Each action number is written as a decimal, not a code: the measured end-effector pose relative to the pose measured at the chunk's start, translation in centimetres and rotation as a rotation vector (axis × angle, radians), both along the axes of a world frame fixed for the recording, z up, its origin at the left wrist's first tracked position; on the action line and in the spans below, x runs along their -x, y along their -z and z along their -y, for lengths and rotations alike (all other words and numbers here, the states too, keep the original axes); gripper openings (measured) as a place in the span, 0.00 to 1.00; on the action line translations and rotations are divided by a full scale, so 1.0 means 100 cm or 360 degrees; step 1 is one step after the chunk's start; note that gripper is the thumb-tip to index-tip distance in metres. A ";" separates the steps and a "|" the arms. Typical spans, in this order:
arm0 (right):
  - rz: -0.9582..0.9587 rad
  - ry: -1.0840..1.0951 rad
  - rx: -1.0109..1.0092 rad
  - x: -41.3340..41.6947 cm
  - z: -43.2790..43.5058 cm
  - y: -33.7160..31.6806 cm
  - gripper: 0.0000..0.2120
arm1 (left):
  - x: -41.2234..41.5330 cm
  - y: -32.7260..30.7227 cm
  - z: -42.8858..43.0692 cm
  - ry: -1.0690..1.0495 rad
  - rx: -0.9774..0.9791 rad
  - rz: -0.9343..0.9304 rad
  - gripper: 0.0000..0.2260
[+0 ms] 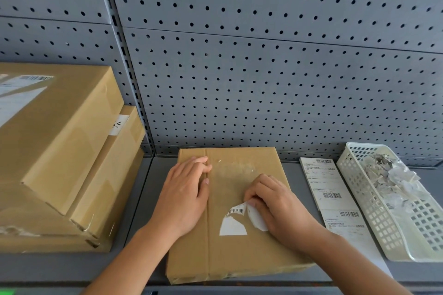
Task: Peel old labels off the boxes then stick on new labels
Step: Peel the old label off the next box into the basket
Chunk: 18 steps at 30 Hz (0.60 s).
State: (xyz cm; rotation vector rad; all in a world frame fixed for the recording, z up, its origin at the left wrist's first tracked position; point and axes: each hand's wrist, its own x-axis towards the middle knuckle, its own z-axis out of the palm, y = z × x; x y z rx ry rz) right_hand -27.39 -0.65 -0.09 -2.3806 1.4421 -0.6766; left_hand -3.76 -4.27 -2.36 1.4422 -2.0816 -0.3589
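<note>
A flat brown cardboard box [230, 254] lies on the grey shelf in front of me. A white old label [233, 225] with a barcode is half torn on its top; one corner curls upward. My right hand [275, 203] pinches that lifted flap between thumb and fingers. My left hand [184, 194] lies flat on the box's left half, fingers together, pressing it down. A strip of new labels [328, 189] with barcodes lies on the shelf to the right of the box.
A white plastic basket [374, 220] holding torn label scraps stands at the right. Stacked cardboard boxes [62, 151] with labels fill the left side. A grey pegboard wall [263, 67] rises behind the shelf.
</note>
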 end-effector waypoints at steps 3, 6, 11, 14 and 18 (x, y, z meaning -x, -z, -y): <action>0.0069 -0.0034 -0.0014 0.001 -0.005 -0.004 0.07 | 0.000 0.000 0.000 -0.0004 -0.0009 -0.0003 0.11; 0.0321 -0.0001 -0.0093 0.007 -0.012 -0.006 0.08 | 0.000 -0.001 0.000 -0.0001 -0.0016 0.0006 0.11; 0.0566 0.0123 -0.0191 0.013 -0.022 -0.008 0.10 | 0.000 -0.002 -0.001 -0.0004 -0.0014 -0.0004 0.11; 0.0661 0.0163 -0.0224 0.014 -0.026 -0.009 0.09 | 0.000 -0.003 -0.002 -0.0003 -0.0015 -0.0007 0.12; 0.0820 0.0276 -0.0321 0.015 -0.031 -0.009 0.10 | 0.001 -0.004 -0.001 0.0001 -0.0021 0.0004 0.12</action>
